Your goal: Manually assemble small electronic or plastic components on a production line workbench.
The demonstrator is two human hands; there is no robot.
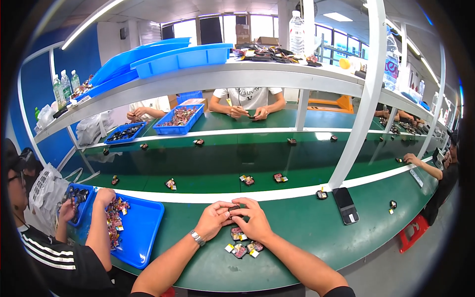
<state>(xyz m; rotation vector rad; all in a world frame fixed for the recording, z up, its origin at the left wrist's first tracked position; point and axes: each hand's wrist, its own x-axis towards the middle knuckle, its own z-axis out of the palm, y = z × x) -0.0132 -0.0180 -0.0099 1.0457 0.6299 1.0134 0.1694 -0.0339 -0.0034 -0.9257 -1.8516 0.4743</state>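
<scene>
Grasping a small dark part [234, 209] jointly, the left hand [214, 220] and the right hand [253, 218] meet over the green worktop [297, 240]. Part location: inside the two-handed grip, partly covered by it. On the near side of the grip, close by: a cluster of small components [241, 251] with yellow-and-white tabs. Left of the grip: a blue tray [144, 228]. Right of the grip: a black rectangular device [345, 202].

My left hand [213, 221] and right hand [255, 221] meet near the middle of the scene, fingers [244, 202] bent inward in a close pinch; my left forearm [170, 262] slants in from near left, my right forearm [299, 260] from near right, both bare.
</scene>
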